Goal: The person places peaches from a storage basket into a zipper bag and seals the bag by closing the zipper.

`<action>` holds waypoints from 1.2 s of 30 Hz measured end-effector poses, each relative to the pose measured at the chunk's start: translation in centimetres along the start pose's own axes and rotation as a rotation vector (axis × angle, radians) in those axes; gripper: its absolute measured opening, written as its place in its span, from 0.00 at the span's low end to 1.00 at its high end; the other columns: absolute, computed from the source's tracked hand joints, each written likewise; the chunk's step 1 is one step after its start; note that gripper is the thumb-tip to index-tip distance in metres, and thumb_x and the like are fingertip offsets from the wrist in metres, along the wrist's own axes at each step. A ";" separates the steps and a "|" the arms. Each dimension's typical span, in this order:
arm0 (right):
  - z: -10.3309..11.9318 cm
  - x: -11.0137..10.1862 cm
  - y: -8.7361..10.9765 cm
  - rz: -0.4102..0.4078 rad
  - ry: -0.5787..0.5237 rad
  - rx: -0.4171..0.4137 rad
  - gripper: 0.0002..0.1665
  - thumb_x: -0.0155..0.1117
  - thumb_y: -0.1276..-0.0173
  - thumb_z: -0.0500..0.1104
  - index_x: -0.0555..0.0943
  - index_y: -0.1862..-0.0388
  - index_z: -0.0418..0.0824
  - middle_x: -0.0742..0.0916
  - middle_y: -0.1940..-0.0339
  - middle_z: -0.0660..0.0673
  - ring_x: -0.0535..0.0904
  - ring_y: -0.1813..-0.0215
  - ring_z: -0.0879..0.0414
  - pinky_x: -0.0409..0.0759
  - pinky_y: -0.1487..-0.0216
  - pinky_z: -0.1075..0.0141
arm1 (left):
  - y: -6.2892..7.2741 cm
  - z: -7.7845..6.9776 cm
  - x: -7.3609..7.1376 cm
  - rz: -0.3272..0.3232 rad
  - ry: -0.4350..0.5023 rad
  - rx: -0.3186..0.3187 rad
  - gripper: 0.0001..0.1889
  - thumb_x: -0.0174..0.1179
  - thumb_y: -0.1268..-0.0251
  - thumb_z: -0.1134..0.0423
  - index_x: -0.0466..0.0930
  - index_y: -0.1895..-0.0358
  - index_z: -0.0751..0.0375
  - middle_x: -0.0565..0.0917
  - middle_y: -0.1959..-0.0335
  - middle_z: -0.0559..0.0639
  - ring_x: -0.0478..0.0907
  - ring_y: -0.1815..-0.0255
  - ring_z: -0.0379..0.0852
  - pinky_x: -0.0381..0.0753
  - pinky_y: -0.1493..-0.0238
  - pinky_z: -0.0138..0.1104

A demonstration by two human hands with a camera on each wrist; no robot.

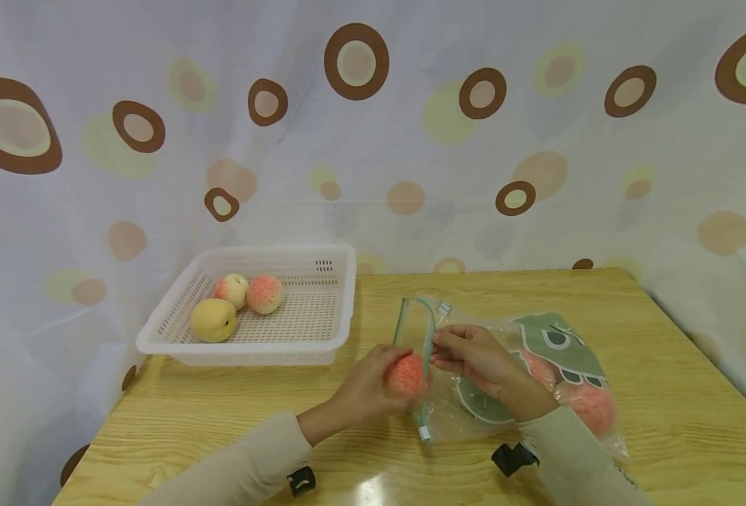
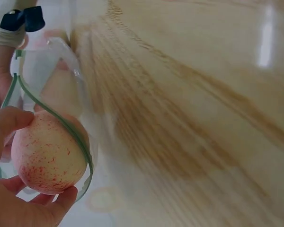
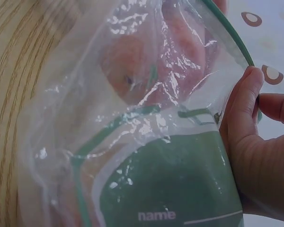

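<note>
My left hand [image 1: 363,386] holds a pink-red speckled peach [image 1: 404,376] right at the mouth of a clear zip bag. In the left wrist view, the peach [image 2: 49,153] lies between thumb and fingers, partly inside the green zip edge [image 2: 61,118]. My right hand [image 1: 483,358] pinches the opposite edge of the bag's mouth, pulling it apart from the near edge. The zip bag [image 1: 442,418] lies on its side with green printed patches; in the right wrist view, a green panel [image 3: 170,175] reads "name". Peaches [image 1: 591,407] show through its far right end.
A white perforated plastic basket [image 1: 253,349] stands at the back left. Inside are a yellow fruit [image 1: 213,320] and two pinkish peaches [image 1: 265,294]. A wooden table [image 1: 221,393] carries everything, and a patterned curtain [image 1: 411,161] hangs behind it.
</note>
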State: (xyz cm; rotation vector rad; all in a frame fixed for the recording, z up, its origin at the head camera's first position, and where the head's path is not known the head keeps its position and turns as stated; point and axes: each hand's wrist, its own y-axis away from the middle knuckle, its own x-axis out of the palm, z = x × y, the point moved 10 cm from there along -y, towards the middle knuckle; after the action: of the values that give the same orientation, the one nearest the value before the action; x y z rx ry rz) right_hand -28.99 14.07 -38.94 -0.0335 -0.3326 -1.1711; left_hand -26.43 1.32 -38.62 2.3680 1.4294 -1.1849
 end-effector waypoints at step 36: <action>-0.1 0.1 0.1 0.004 0.022 -0.006 0.08 0.53 0.27 0.35 0.79 0.65 0.39 0.86 0.70 0.48 0.84 0.68 0.61 0.82 0.62 0.72 | -0.2 1.2 1.9 0.104 -0.051 0.001 0.41 0.68 0.42 0.55 0.59 0.29 0.64 0.67 0.32 0.59 0.66 0.33 0.54 0.69 0.35 0.45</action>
State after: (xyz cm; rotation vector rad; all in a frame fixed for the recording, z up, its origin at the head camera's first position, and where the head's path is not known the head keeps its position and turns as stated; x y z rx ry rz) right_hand -28.84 14.04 -38.97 -0.0266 -0.3097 -1.1673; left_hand -26.85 2.17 -40.69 2.3635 1.2737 -1.2100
